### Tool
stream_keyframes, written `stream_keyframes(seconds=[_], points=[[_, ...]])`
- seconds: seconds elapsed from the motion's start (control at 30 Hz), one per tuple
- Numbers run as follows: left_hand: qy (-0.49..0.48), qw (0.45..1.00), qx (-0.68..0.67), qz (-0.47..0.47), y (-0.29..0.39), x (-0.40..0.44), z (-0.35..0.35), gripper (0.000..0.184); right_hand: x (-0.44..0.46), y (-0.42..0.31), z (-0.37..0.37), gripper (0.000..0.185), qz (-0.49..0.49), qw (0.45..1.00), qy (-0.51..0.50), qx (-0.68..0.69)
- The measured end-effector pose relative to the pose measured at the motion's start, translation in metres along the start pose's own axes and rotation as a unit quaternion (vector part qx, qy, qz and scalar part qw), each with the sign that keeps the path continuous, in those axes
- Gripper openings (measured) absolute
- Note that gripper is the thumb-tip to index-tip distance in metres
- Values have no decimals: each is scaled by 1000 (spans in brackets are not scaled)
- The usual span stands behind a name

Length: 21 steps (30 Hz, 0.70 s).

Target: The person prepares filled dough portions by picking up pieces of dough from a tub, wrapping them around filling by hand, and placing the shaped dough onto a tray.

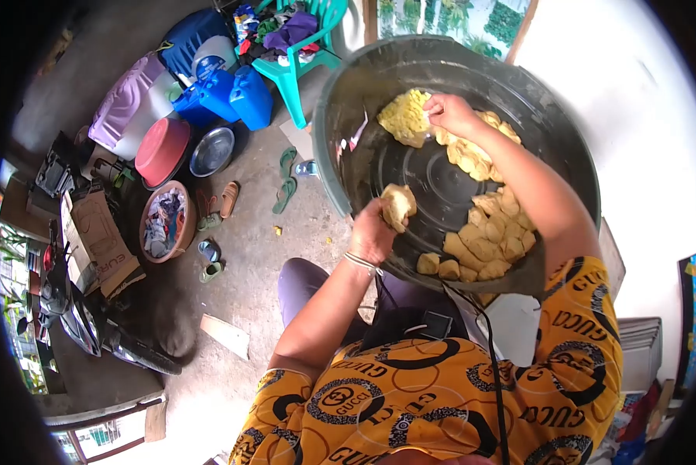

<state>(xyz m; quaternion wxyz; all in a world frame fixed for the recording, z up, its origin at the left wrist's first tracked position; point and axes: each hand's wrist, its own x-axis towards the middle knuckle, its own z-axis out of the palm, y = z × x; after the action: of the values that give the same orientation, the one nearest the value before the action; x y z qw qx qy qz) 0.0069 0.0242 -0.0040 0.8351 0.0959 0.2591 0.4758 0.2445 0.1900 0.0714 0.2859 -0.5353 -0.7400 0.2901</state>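
Observation:
A large dark round tub (336, 155) stands in front of me. My left hand (372, 232) holds a flattened, hollowed piece of dough (398, 207) over the tub's near left edge. Inside the tub, my right hand (452, 115) has its fingers pressed together at the right edge of a yellow crumbly heap (404, 118); whether it pinches some of the filling is too small to tell. Beside that hand lie several shaped dough pieces (472, 157) in a cluster. Many plain dough lumps (493, 236) are piled on the tub's near right side.
A green plastic chair (290, 74) heaped with clothes stands beyond the tub. Blue jugs (251, 97), a red basin (162, 147) and a laundry basin (185, 236) are on the left, with slippers (284, 195) on the floor. A motorcycle (77, 318) stands far left.

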Motion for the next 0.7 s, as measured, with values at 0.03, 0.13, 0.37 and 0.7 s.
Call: stream_keyframes(seconds=[0.03, 0.13, 0.37, 0.7], points=[[-7, 1000, -11, -9, -5, -3, -3, 30, -21, -16, 2, 14, 23, 996, -26, 87], [-20, 1000, 8, -5, -5, -17, 21, 28, -83, -67, 11, 14, 39, 968, -104, 224], [-105, 991, 88, 4, -8, -24, 45, 26, -144, -88, 21, 16, 8, 973, -167, 158], [-133, 979, 148, 40, -19, -28, 57, 19, -154, -76, 6, 37, 140, 936, -190, 262]])
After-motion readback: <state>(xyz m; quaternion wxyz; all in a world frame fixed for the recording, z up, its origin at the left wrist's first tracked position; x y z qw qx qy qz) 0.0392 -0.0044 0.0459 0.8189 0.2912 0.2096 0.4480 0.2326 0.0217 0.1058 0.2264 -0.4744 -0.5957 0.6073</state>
